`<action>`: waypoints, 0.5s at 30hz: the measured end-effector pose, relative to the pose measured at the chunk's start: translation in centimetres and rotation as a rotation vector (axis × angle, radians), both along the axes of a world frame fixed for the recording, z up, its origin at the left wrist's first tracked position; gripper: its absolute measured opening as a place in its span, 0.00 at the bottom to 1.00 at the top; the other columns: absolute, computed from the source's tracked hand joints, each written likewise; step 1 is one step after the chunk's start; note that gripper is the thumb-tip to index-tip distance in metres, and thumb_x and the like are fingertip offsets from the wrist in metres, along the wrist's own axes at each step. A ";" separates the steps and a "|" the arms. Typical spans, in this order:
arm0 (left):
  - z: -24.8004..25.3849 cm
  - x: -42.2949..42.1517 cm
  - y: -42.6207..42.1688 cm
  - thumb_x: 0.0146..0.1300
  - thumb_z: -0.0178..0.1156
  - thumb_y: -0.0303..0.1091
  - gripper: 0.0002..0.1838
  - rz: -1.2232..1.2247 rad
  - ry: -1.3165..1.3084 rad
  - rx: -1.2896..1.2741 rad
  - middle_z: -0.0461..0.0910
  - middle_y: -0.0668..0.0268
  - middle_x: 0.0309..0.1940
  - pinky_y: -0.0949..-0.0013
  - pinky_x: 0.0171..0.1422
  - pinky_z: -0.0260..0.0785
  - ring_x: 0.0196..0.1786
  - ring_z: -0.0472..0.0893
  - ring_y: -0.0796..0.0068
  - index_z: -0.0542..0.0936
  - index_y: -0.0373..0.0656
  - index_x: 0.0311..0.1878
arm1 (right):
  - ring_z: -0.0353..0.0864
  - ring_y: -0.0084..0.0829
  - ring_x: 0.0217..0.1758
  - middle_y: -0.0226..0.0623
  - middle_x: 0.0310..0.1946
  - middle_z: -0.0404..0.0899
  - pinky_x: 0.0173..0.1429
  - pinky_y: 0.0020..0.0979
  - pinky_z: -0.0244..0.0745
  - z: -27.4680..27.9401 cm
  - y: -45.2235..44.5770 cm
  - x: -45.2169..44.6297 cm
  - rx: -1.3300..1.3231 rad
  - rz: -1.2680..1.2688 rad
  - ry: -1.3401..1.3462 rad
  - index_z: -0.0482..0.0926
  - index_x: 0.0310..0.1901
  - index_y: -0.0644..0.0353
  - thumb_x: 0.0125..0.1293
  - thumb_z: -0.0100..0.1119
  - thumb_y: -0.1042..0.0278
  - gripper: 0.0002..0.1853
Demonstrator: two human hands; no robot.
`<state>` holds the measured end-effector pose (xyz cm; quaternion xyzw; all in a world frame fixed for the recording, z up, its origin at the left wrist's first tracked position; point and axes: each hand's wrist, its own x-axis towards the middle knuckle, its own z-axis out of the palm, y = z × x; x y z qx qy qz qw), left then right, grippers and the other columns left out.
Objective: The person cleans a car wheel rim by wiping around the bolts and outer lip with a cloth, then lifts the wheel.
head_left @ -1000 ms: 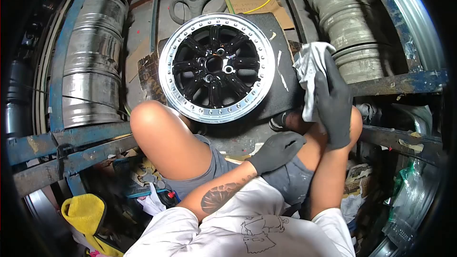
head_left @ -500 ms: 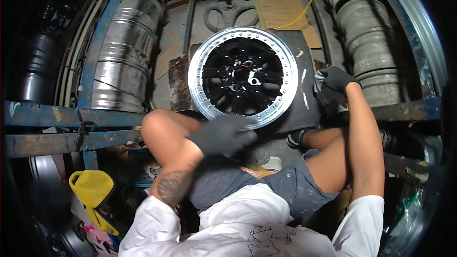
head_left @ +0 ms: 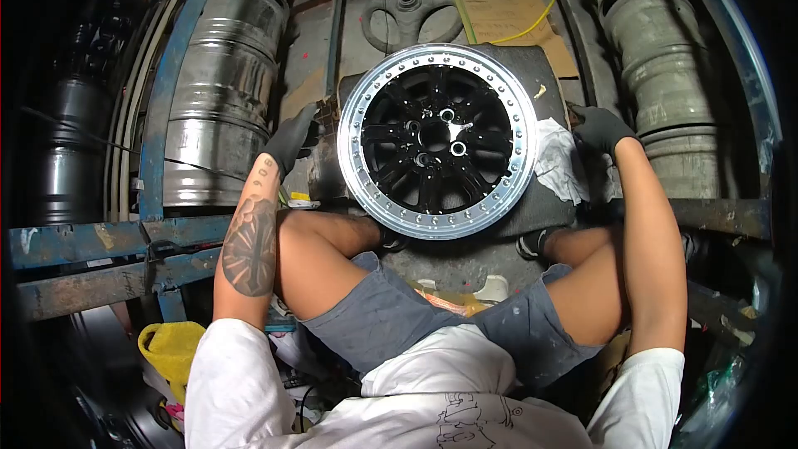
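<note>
A wheel rim (head_left: 521, 145) with black spokes and a shiny, bolt-studded lip lies face up on a dark mat (head_left: 536, 216). Under the mat, a worn brown board (head_left: 330, 150) shows at the left. My left hand (head_left: 295, 138), in a dark glove, has its fingers bent round the board's left edge. At the opposite side, my right hand (head_left: 602, 128), also gloved, has fingers curled at the board's right edge; their tips are partly hidden. A crumpled white cloth (head_left: 560, 161) lies between the rim and my right hand.
Stacked metal wheel barrels stand at left (head_left: 223, 83) and right (head_left: 661, 75). Blue steel bars (head_left: 79, 241) run along the left side. Beyond the rim are a spoked metal hand wheel (head_left: 409, 23), cardboard (head_left: 507, 8) and a yellow hose (head_left: 544, 12). A yellow cloth (head_left: 170, 353) hangs lower left.
My left hand has swung from the rim's near edge to the board's left side. The white cloth, formerly in my right hand, now lies beside the rim. The rim appears slightly further right.
</note>
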<state>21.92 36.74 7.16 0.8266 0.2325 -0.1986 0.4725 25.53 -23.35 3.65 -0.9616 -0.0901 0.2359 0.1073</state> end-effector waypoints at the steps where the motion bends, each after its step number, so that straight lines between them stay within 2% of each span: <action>1: -0.7 0.0 0.2 0.73 0.51 0.70 0.35 0.006 0.005 -0.038 0.85 0.68 0.41 0.68 0.49 0.71 0.41 0.80 0.74 0.84 0.45 0.53 | 0.86 0.57 0.60 0.61 0.59 0.84 0.66 0.44 0.78 -0.5 0.3 0.4 0.053 0.037 -0.054 0.73 0.75 0.58 0.70 0.58 0.51 0.35; 3: -0.1 -0.7 -1.4 0.71 0.52 0.71 0.33 -0.087 0.193 -0.090 0.84 0.69 0.36 0.67 0.45 0.72 0.35 0.80 0.74 0.84 0.48 0.51 | 0.87 0.57 0.59 0.60 0.60 0.84 0.65 0.46 0.79 -1.5 2.4 0.2 0.343 -0.133 0.017 0.66 0.79 0.56 0.72 0.58 0.46 0.39; 4: 0.5 -0.8 -2.6 0.73 0.51 0.69 0.31 -0.175 0.285 -0.074 0.83 0.69 0.32 0.67 0.39 0.71 0.31 0.78 0.75 0.84 0.48 0.46 | 0.84 0.57 0.63 0.61 0.63 0.81 0.68 0.45 0.76 -1.2 4.3 -0.4 0.431 -0.181 0.038 0.63 0.81 0.57 0.72 0.58 0.42 0.42; 5: -1.1 -0.3 -2.3 0.76 0.51 0.63 0.27 -0.155 0.385 -0.158 0.81 0.68 0.29 0.66 0.38 0.72 0.30 0.78 0.74 0.82 0.47 0.40 | 0.80 0.57 0.67 0.62 0.66 0.78 0.71 0.44 0.73 -0.9 6.1 -1.1 0.519 -0.229 0.059 0.60 0.82 0.58 0.73 0.57 0.39 0.44; 7: -3.4 0.3 -3.4 0.76 0.52 0.55 0.22 -0.003 0.348 -0.429 0.79 0.67 0.27 0.65 0.37 0.74 0.29 0.77 0.72 0.81 0.46 0.38 | 0.72 0.58 0.76 0.67 0.72 0.71 0.79 0.42 0.66 -2.0 9.3 -1.5 0.493 -0.171 -0.091 0.54 0.83 0.62 0.73 0.58 0.33 0.50; 9: -3.6 -0.1 -4.5 0.74 0.54 0.49 0.17 0.150 0.281 -0.508 0.78 0.66 0.28 0.63 0.38 0.75 0.30 0.78 0.71 0.80 0.45 0.38 | 0.75 0.52 0.75 0.62 0.71 0.74 0.78 0.40 0.67 -0.9 12.3 -3.6 0.711 -0.281 -0.107 0.55 0.82 0.66 0.72 0.63 0.40 0.49; 10: -4.5 0.5 -4.4 0.75 0.52 0.53 0.23 0.148 0.304 -0.581 0.82 0.61 0.32 0.59 0.43 0.79 0.32 0.81 0.68 0.81 0.39 0.47 | 0.77 0.49 0.72 0.59 0.68 0.77 0.76 0.39 0.69 -0.7 13.2 -3.9 0.826 -0.371 -0.074 0.60 0.80 0.67 0.71 0.64 0.43 0.46; 11: -5.6 0.9 -4.7 0.75 0.50 0.53 0.24 0.170 0.284 -0.440 0.83 0.62 0.31 0.59 0.41 0.79 0.31 0.81 0.67 0.83 0.40 0.46 | 0.80 0.47 0.68 0.56 0.65 0.80 0.73 0.39 0.71 -0.4 13.8 -3.9 0.940 -0.462 -0.045 0.64 0.77 0.68 0.71 0.65 0.45 0.44; 13: -4.3 1.4 -7.0 0.74 0.49 0.54 0.24 0.225 0.183 -0.391 0.83 0.64 0.29 0.58 0.38 0.79 0.29 0.80 0.66 0.84 0.43 0.42 | 0.83 0.41 0.61 0.50 0.57 0.84 0.67 0.36 0.76 -0.1 14.0 -4.2 1.076 -0.592 0.052 0.72 0.70 0.69 0.70 0.66 0.50 0.36; 14: -3.3 1.6 -8.0 0.74 0.48 0.54 0.24 0.328 0.149 -0.547 0.81 0.67 0.25 0.60 0.33 0.76 0.25 0.79 0.67 0.85 0.45 0.39 | 0.84 0.37 0.56 0.46 0.53 0.86 0.63 0.35 0.77 0.0 14.0 -4.6 1.101 -0.631 0.123 0.76 0.66 0.69 0.69 0.66 0.52 0.32; 15: -5.6 3.6 -6.3 0.74 0.49 0.54 0.23 0.271 0.143 -0.716 0.81 0.66 0.23 0.62 0.32 0.76 0.23 0.78 0.68 0.84 0.47 0.36 | 0.85 0.34 0.51 0.43 0.49 0.87 0.59 0.34 0.79 -0.2 14.0 -5.1 1.128 -0.669 0.195 0.80 0.61 0.69 0.69 0.66 0.54 0.28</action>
